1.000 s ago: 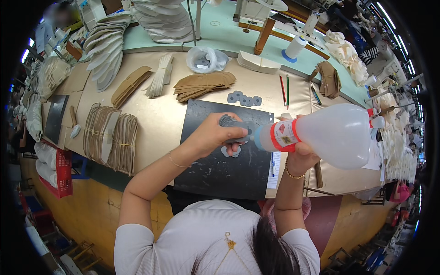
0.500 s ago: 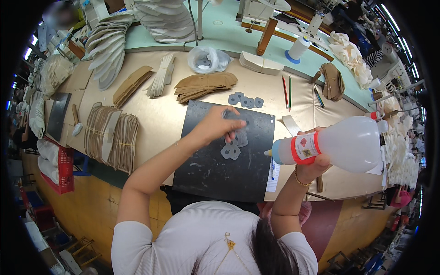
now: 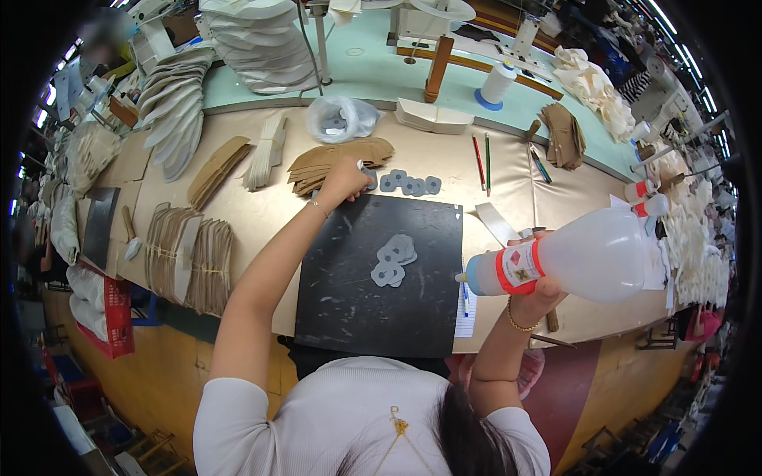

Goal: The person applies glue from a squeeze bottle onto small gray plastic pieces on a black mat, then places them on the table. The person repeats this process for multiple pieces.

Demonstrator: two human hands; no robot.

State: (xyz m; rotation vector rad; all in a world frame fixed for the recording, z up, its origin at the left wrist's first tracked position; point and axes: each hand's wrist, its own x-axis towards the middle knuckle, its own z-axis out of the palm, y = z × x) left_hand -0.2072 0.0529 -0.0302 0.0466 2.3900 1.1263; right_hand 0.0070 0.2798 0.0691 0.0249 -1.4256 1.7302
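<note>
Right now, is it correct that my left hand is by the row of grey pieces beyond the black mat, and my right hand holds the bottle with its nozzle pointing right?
Not quite: the head view shows the nozzle pointing left. Your left hand is by the grey pieces, and your right hand holds the bottle.

Your head camera, left of fisheye pair, looks down past your white shirt (image 3: 341,416) at lower edge. Faces forward over worktable (image 3: 266,210), black mat (image 3: 357,309) near mid-frame. Your left hand (image 3: 346,182) and right hand (image 3: 541,295) close below lens; pale green bench (image 3: 357,79) farther off, at top. Edges bow toward dark rim.
</note>
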